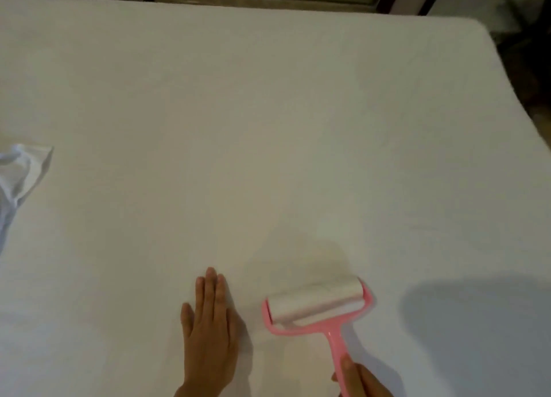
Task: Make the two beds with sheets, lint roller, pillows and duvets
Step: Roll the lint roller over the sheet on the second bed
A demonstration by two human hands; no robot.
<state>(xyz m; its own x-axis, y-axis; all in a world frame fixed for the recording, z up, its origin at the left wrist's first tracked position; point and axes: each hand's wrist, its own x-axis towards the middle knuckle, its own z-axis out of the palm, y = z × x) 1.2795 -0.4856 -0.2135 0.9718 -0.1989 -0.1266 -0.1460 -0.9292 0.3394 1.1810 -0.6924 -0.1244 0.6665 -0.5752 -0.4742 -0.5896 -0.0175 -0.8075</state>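
Your right hand (359, 380) grips the lint roller (319, 307) by its handle, drum lying crosswise on the sheet (268, 128) just right of your flat, relaxed left hand (208, 331), bare bed stretching ahead.

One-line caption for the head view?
Right hand holds a pink lint roller on the white bed; left hand lies flat.
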